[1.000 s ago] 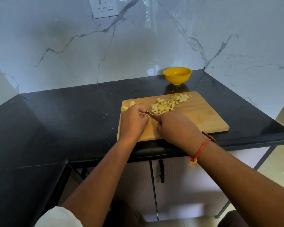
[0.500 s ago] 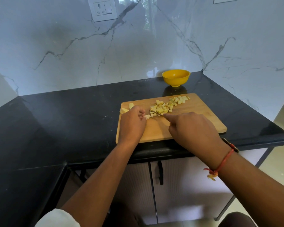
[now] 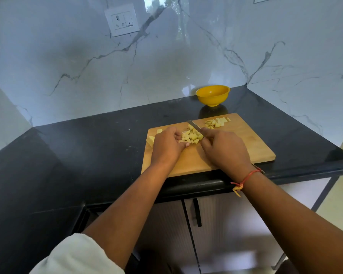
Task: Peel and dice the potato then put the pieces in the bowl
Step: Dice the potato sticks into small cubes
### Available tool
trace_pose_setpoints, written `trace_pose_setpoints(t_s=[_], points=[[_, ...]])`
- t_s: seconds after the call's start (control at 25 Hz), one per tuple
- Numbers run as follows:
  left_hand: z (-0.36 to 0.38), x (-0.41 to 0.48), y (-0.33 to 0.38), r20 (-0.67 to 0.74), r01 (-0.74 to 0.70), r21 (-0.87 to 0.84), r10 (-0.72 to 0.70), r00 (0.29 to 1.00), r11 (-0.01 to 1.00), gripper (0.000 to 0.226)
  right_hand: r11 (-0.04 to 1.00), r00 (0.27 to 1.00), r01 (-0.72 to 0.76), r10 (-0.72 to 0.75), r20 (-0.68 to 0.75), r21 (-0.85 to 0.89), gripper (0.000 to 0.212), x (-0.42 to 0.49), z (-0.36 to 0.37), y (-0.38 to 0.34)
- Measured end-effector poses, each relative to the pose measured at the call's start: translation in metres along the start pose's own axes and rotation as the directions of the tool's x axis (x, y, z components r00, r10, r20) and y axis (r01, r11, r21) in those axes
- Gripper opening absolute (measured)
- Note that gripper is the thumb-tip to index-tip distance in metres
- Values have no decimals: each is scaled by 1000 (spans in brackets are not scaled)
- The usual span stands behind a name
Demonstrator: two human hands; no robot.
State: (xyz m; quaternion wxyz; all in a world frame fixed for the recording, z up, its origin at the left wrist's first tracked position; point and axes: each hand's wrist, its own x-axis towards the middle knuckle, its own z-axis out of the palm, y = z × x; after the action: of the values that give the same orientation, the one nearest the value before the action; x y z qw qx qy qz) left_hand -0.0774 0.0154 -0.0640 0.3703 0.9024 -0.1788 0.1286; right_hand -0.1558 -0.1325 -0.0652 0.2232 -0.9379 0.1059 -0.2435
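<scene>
**On the board (image 3: 246, 143), knife (image 3: 194, 125) crowds left hand (image 3: 166, 144)**

Our right hand (image 3: 224, 149) grips the knife over the potato dice (image 3: 192, 136) mid-board; our left hand curls against them, grip unclear. The bowl (image 3: 212, 94) sits behind the board. A slip could nick fingertips.

wall socket (image 3: 121, 20) above black counter (image 3: 67, 155)

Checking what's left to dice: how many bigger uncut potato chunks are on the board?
2: the small chunk by the board's far-left corner, the larger chunk at its left edge. The left hand may hide more.
</scene>
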Motion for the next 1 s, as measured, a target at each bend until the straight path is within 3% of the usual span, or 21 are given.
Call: trace_pose_setpoints(t_s=[0.48, 0.68, 0.84, 1.0], points=[[-19, 14, 1, 65, -34, -4, 35, 997, 999, 22, 995, 996, 91, -92, -12, -37, 44, -5, 8, 3], [-69, 20, -24, 101, 2, 134, -15, 995, 991, 16, 992, 993, 120, -120, -4, -37, 44, -6, 8, 5], [-76, 21, -35, 258, 41, 209, -96, 961, 977, 30, 991, 991, 134, -134, 2, -28, 44, -7, 8, 4], [-65, 25, -35, 242, 25, 266, -91, 966, 964, 47, 990, 990, 142, -142, -4, -24, 44, -6, 8, 5]])
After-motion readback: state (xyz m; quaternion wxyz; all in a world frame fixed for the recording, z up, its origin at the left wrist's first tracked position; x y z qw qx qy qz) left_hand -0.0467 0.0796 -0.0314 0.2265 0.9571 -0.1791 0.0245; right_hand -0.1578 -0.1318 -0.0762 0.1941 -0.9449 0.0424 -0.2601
